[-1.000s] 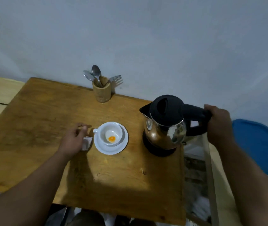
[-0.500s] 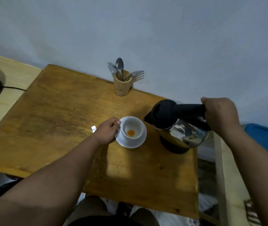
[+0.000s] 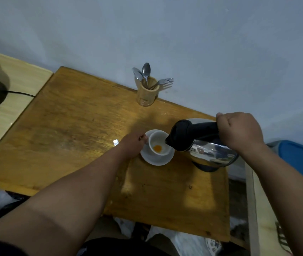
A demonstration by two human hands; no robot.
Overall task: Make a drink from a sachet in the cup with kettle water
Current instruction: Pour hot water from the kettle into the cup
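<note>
Cup (image 3: 159,143) sits on a white saucer (image 3: 154,159) in the middle of the wooden surface (image 3: 73,130), and it has a small heap of orange powder (image 3: 157,148) at the bottom. No water shows in it yet. The left hand (image 3: 133,145) reaches in from the near side, and its grip is pinched on the cup's handle side, though the handle itself is hidden behind the fingers. The right hand (image 3: 239,131) has its grip wrapped tight around the black handle of the kettle (image 3: 200,143). The kettle is tipped, and its spout hangs just over the cup's rim.

To pour well, the person should likely tip the kettle slowly, keep the spout over the middle of the cup, and hold the cup steady so it does not slide on the saucer. Hot water could splash on the left fingers, so a thin stream seems best.

A small torn sachet (image 3: 115,142) lies just left of the left hand. Farther back, near the wall, a wooden holder (image 3: 147,94) stands with spoons and a fork in it. A pale wall (image 3: 184,43) rises behind the surface. A lighter table (image 3: 8,100) with a dark cord (image 3: 20,93) is off to the left, and something blue (image 3: 302,161) is at the right edge.
</note>
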